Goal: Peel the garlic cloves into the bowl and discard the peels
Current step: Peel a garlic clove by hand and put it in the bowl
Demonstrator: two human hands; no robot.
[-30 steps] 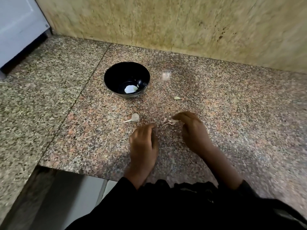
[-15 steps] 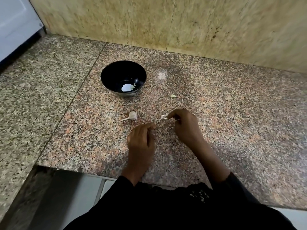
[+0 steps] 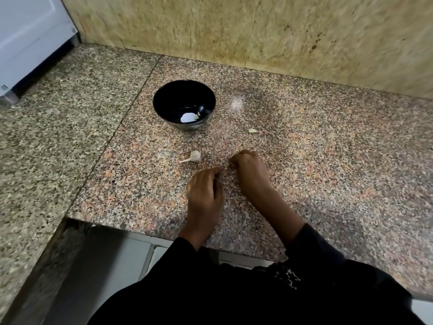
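Note:
A black bowl (image 3: pixel 164 99) stands on the granite counter with a white peeled clove (image 3: pixel 188 117) inside. Nearer me lies an unpeeled garlic piece with a stem (image 3: pixel 195 156). A small pale garlic scrap (image 3: pixel 252 130) lies right of the bowl. My right hand (image 3: pixel 251 171) is curled into a fist on the counter, and the peels it was pinching are hidden inside it. Just left of it, my left hand (image 3: pixel 206 187) rests with its fingers bent under, fingertips on the stone. Whatever it may hold is hidden.
The counter's front edge (image 3: pixel 164 233) runs just below my wrists, with floor beneath. A yellow-beige tiled wall (image 3: pixel 257 31) closes the back. A white appliance (image 3: pixel 28 36) stands at the far left.
My right hand has closed over the peels that showed at its fingertips, so they are out of sight. The left hand has barely moved.

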